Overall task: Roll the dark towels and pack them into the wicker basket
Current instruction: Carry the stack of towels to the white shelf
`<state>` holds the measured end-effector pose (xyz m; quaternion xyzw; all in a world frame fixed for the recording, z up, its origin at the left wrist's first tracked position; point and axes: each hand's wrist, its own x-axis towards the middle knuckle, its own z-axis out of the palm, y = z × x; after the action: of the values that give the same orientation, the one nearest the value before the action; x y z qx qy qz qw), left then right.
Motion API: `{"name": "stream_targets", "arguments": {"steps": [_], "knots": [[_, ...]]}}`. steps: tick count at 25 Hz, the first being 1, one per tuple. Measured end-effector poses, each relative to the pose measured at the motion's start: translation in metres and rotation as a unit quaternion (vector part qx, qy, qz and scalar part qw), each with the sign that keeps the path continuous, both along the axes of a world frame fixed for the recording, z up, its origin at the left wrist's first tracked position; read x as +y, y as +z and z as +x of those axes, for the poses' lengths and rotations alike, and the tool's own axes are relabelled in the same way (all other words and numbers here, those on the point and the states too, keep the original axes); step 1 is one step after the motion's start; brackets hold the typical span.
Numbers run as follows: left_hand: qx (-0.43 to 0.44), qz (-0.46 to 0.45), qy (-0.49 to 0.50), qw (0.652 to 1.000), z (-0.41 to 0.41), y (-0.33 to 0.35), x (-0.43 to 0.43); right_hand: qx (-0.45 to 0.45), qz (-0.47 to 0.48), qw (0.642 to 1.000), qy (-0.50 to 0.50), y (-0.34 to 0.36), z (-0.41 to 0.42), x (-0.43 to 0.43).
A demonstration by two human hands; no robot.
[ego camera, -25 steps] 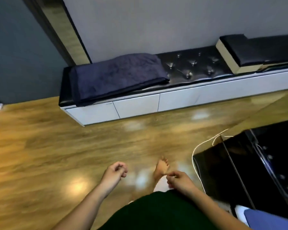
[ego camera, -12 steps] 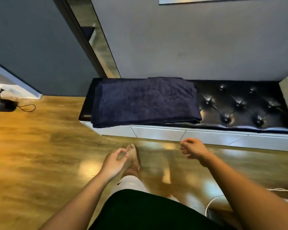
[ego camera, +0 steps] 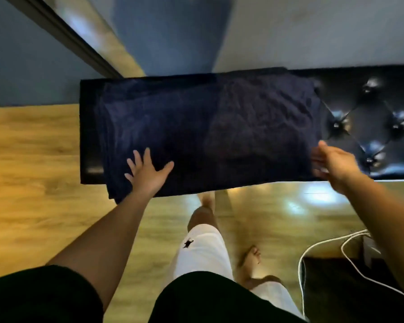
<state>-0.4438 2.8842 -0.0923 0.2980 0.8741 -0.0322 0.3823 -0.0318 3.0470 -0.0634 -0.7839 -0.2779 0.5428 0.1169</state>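
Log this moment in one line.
left hand: flat on dark towel | right hand: at towel's right edge, grip unclear | towel: unrolled, lying on black bench

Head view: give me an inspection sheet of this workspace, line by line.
Surface: black tufted bench against the wall, with wood floor in front.
Job's things: dark towel lies folded flat on the bench, not rolled; wicker basket, nothing seen.
Clutter: dark box-like object on the floor, lower right.
Grippers: left hand flat on the towel, fingers spread; right hand at the towel's right edge, grip too blurred to tell.
Cables: white cable loops on the floor by the dark object.
Surroundings: grey wall; the person's bare feet on the floor.
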Motion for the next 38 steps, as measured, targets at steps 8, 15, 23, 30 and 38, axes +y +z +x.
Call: {"name": "stream_targets", "arguments": {"steps": [8, 15, 23, 30, 38], "knots": [[0.010, -0.037, 0.086, 0.996, -0.099, -0.062, 0.034, -0.112, -0.026, 0.991, 0.064, -0.146, 0.069, 0.065], [0.055, 0.028, 0.216, 0.974, -0.124, -0.074, 0.039, 0.036, -0.156, 0.986, 0.046, -0.074, -0.009, 0.062], [-0.203, 0.032, 0.370, 0.906, -0.140, -0.047, 0.038, 0.060, -0.139, 0.988, -0.002, -0.074, -0.033, 0.073], [-0.254, 0.021, 0.408, 0.877, -0.128, -0.037, 0.041, 0.097, -0.169, 0.981, 0.014, -0.067, -0.045, 0.084], [-0.277, 0.112, 0.441, 0.846, -0.089, 0.029, 0.012, 0.142, -0.139, 0.980, 0.010, 0.005, -0.066, 0.068]]}}
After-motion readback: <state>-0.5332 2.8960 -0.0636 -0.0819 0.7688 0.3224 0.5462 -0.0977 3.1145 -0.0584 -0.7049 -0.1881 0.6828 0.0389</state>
